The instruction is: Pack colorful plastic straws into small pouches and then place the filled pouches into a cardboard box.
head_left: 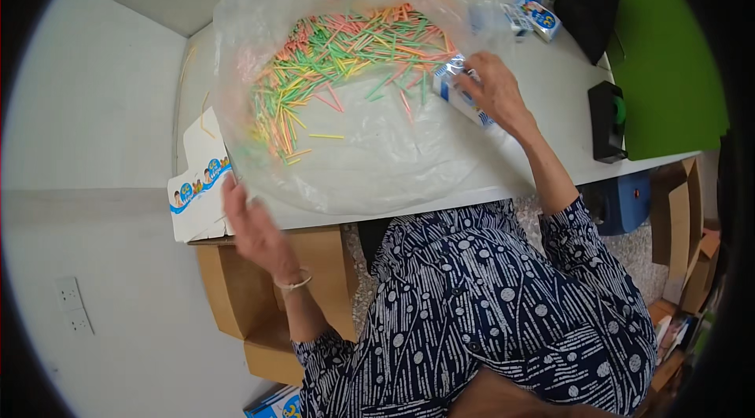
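My right hand (497, 94) grips a small white and blue cardboard box (464, 93) from above, fingers over its far end, at the right side of a large clear plastic bag (377, 170). Short thin sticks (338, 48) in pink, green, yellow and orange lie heaped inside the bag, with a few loose ones nearer me. My left hand (258, 231), blurred by motion, is at the table's front left edge, its fingers stretched out and nothing visible in them. Close beside its fingertips are flat white cartons (200, 202) with a blue printed band.
Several small blue and white boxes (539, 18) lie at the back right near a black bag (587, 5). A black tape dispenser (607, 121) stands by the green partition (668, 56). An open brown cardboard box (318, 276) is below the table edge at left; a blue bin (627, 204) is at right.
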`<state>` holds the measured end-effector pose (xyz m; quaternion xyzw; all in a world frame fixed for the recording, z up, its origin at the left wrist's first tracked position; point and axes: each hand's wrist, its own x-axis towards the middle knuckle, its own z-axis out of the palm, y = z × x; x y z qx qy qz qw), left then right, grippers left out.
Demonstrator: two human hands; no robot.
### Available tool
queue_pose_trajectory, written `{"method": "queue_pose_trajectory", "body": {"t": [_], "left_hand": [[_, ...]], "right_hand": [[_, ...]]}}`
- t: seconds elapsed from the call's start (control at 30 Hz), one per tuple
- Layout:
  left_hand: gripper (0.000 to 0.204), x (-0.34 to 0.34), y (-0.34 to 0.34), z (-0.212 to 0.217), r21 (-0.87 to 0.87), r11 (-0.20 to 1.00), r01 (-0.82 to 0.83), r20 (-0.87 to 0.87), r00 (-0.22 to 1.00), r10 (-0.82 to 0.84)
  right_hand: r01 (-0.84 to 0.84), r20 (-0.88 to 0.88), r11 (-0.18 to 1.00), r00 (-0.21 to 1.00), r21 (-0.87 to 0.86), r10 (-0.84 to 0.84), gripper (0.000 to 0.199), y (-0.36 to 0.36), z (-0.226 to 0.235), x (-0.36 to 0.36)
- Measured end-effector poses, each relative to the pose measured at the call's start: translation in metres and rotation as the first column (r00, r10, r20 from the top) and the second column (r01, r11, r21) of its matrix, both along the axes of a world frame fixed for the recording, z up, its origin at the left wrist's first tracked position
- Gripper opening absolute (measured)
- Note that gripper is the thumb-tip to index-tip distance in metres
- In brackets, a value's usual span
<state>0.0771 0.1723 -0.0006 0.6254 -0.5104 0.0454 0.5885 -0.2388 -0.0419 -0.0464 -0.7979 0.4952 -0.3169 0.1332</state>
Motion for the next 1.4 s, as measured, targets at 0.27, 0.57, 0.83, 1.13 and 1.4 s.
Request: {"method": "queue_pose_trajectory", "body": {"t": [0.27, 0.57, 0.83, 1.13, 1.4], "left_hand": [[0.029, -0.096, -0.078, 0.002, 0.227, 0.864, 0.45, 0.046, 0.881, -0.471], [0.022, -0.139, -0.17, -0.014, 0.264, 0.747, 0.611, -0.126, 0.789, -0.601], [0.024, -0.146, -0.21, -0.038, 0.314, 0.73, 0.607, -0.123, 0.788, -0.603], [0.024, -0.134, -0.192, -0.006, 0.402, 0.542, 0.738, -0.308, 0.666, -0.679], [0.017, -0.103, -0.16, -0.006, 0.267, 0.623, 0.735, -0.545, 0.648, -0.531]], "right_hand": [[0.172, 0.049, 0.985, 0.984, -0.019, -0.171, 0.035, 0.014, -0.036, -0.018], [0.082, 0.202, 0.99, 0.978, -0.115, -0.058, 0.013, 0.003, -0.04, -0.023], [0.089, 0.006, 0.962, 0.996, -0.259, -0.091, 0.016, -0.006, -0.033, -0.028], [-0.223, -0.038, 0.891, 0.973, -0.397, 0.226, 0.022, 0.022, 0.023, -0.005], [-0.346, 0.498, 0.858, 0.858, 0.38, 0.126, 0.021, 0.021, 0.033, 0.02]]}}
